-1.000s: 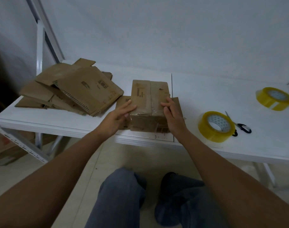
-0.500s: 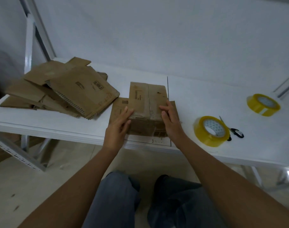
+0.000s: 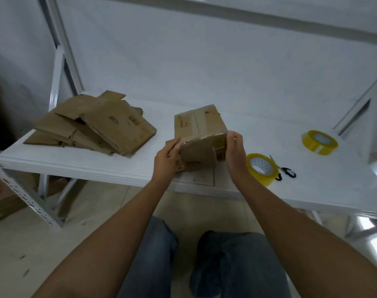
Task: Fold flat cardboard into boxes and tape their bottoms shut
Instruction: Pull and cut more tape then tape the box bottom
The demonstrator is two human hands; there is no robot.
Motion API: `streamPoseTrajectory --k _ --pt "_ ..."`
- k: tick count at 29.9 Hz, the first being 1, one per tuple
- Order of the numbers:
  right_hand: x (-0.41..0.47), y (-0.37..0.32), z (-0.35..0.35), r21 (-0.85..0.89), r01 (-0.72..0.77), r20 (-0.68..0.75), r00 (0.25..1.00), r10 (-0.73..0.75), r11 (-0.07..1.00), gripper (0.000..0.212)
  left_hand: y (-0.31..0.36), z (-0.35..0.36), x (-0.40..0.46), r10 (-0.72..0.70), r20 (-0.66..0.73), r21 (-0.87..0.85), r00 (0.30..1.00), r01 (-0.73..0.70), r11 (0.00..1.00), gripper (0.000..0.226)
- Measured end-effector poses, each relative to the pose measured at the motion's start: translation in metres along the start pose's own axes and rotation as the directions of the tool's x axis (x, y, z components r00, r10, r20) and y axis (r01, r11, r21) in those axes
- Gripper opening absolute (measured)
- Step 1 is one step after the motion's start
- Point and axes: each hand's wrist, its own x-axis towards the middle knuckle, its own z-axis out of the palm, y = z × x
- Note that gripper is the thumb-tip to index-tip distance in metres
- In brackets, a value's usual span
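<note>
At the centre of the frame a folded cardboard box [image 3: 200,134] is held tilted above the white table [image 3: 80,166], its taped face turned up and away, so its inside cannot be seen. The left hand [image 3: 167,160] grips the box's lower left corner with curled fingers; the right hand [image 3: 234,153] grasps its right edge, fingertips hooked over the top corner. To the left of the frame lies a loose pile of flat cardboard [image 3: 97,125] on the table. Just right of the right hand stands a yellow tape roll [image 3: 262,169], with scissors [image 3: 284,172] touching it. A second tape roll [image 3: 319,142] sits well apart, toward the right edge.
</note>
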Motion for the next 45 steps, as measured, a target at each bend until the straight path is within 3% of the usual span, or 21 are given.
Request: streamPoseTrajectory --k 2,4,7,9,11,14,16,19,21,23,25,27,29,31,33,36,38,41,43,45 --pt "0.001 -0.011 -0.013 -0.011 0.169 0.051 0.984 -0.168 0.986 0.029 0.008 0.002 -0.004 -0.056 0.023 -0.069 0.998 0.058 0.996 0.037" --pt "0.003 -0.015 -0.017 -0.149 0.342 0.182 0.932 -0.315 0.928 0.031 0.011 -0.002 -0.011 -0.093 0.070 -0.034 0.993 0.096 0.995 0.040" --pt "-0.003 -0.015 -0.003 -0.465 0.594 0.513 0.785 -0.348 0.656 0.042 0.021 -0.014 -0.019 -0.099 0.098 0.150 0.990 0.083 0.985 0.044" --pt "-0.013 -0.012 0.014 -0.547 0.698 0.627 0.708 -0.325 0.462 0.048 0.026 -0.022 -0.018 -0.049 0.093 0.107 0.994 0.039 0.993 0.042" --pt "-0.020 -0.013 0.028 -0.575 0.726 0.637 0.687 -0.349 0.378 0.053 0.030 -0.031 -0.016 0.016 0.077 0.075 0.997 -0.022 0.997 0.043" --pt "-0.021 -0.019 0.039 -0.545 0.737 0.644 0.673 -0.363 0.400 0.057 0.036 -0.040 -0.012 0.095 0.119 0.114 0.988 -0.109 0.988 0.045" --pt "-0.017 -0.021 0.039 -0.531 0.741 0.654 0.667 -0.357 0.411 0.056 0.034 -0.042 -0.006 0.094 0.230 0.237 0.969 -0.150 0.960 0.045" --pt "-0.013 -0.013 0.031 -0.570 0.737 0.641 0.676 -0.363 0.364 0.051 0.025 -0.040 0.000 0.108 0.354 0.476 0.929 -0.279 0.834 0.043" --pt "-0.011 -0.003 0.022 -0.651 0.715 0.591 0.688 -0.422 0.255 0.051 0.025 -0.037 0.002 0.148 0.354 0.552 0.923 -0.334 0.764 0.043" --pt "-0.012 0.002 0.015 -0.720 0.665 0.508 0.700 -0.502 0.198 0.057 0.027 -0.041 0.001 0.163 0.277 0.591 0.947 -0.302 0.748 0.043" --pt "-0.015 0.002 0.014 -0.725 0.657 0.452 0.679 -0.578 0.206 0.065 0.020 -0.053 -0.001 0.137 0.167 0.634 0.976 -0.213 0.743 0.043" --pt "-0.019 -0.002 0.022 -0.670 0.683 0.436 0.679 -0.591 0.290 0.070 0.007 -0.068 -0.007 0.055 0.112 0.674 0.992 -0.116 0.729 0.043" --pt "-0.023 -0.001 0.036 -0.595 0.667 0.491 0.743 -0.454 0.448 0.071 -0.006 -0.076 -0.016 -0.043 0.123 0.649 0.991 -0.047 0.759 0.043" --pt "-0.025 0.006 0.049 -0.576 0.631 0.623 0.750 -0.220 0.519 0.069 -0.012 -0.079 -0.024 -0.073 0.102 0.606 0.992 -0.003 0.795 0.041" --pt "-0.027 0.015 0.058 -0.590 0.643 0.713 0.699 -0.060 0.488 0.065 -0.007 -0.083 -0.026 -0.017 0.004 0.579 1.000 0.011 0.815 0.040" --pt "-0.028 0.024 0.065 -0.597 0.636 0.711 0.701 -0.044 0.490 0.062 0.017 -0.092 -0.025 0.151 -0.141 0.529 0.978 -0.055 0.847 0.049" --pt "-0.029 0.024 0.068 -0.604 0.628 0.695 0.716 -0.061 0.491 0.061 0.038 -0.094 -0.019 0.286 -0.107 0.559 0.952 -0.180 0.809 0.051" --pt "-0.023 0.016 0.074 -0.577 0.631 0.689 0.717 -0.106 0.518 0.060 0.061 -0.084 -0.007 0.376 0.083 0.649 0.923 -0.336 0.682 0.049" --pt "-0.012 0.007 0.081 -0.565 0.639 0.668 0.726 -0.166 0.522 0.058 0.068 -0.078 0.002 0.273 0.192 0.710 0.943 -0.326 0.624 0.048" --pt "0.001 0.000 0.088 -0.585 0.638 0.653 0.737 -0.177 0.500 0.056 0.069 -0.076 0.008 0.132 0.197 0.785 0.972 -0.237 0.572 0.047"
